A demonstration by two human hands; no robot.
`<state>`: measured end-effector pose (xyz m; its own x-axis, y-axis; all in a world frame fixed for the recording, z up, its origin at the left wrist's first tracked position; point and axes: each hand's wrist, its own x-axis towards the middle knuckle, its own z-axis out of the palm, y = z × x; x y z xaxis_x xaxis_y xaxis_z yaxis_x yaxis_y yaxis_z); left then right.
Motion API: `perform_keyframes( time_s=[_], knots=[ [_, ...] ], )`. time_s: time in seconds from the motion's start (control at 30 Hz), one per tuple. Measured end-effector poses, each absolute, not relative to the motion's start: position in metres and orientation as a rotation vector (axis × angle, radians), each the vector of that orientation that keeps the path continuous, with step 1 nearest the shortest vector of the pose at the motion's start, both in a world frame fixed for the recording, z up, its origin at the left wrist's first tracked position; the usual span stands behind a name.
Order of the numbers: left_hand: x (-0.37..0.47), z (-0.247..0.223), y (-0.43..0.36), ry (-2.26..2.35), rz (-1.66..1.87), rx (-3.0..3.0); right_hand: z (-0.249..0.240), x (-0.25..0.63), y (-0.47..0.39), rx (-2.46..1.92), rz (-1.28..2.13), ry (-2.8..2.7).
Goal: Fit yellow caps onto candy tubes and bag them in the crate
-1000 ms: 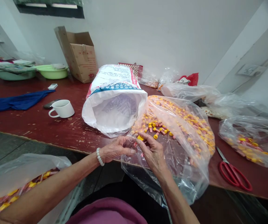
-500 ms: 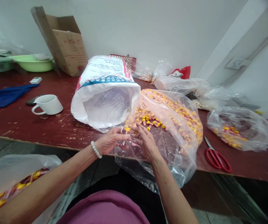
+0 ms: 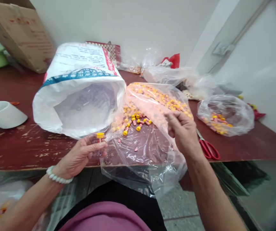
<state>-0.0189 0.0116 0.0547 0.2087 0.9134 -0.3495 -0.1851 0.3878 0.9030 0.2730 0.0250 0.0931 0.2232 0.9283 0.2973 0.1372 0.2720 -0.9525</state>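
My left hand (image 3: 81, 153) pinches a small clear tube with a yellow cap (image 3: 100, 136), held upright at the table's front edge. My right hand (image 3: 182, 131) is over the right part of a clear plastic bag (image 3: 142, 144), its fingers curled together at the plastic; whether they grip it is hard to tell. Inside that bag lie many small yellow-capped pieces with red-and-white bodies (image 3: 139, 123). Left of it a large white sack (image 3: 80, 65) lies with its mouth facing me, and clear tubes show inside.
Red-handled scissors (image 3: 208, 149) lie right of my right hand. Further right sits a smaller clear bag (image 3: 236, 109) of yellow-capped pieces. A white mug (image 3: 4, 115) and a cardboard box (image 3: 22, 35) are at the left.
My hands have parted: the left moved left with the capped tube, the right moved right and up to the bag's plastic. The view has shifted right and closer.
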Motion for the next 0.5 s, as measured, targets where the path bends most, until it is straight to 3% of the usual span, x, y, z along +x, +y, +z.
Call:
perform_keyframes(
  time_s=[0.2,0.33,0.5],
  knots=[
    [-0.025,0.052,0.001,1.135,0.929,0.810,0.015,0.216,0.011,-1.474,0.649,-2.150],
    [-0.026,0.050,-0.017,1.124,0.921,0.810,-0.010,0.209,0.015,-1.631,0.509,-2.219],
    [-0.024,0.046,-0.035,1.168,0.912,0.771,-0.002,0.193,0.036,-1.514,0.489,-2.173]
  ],
)
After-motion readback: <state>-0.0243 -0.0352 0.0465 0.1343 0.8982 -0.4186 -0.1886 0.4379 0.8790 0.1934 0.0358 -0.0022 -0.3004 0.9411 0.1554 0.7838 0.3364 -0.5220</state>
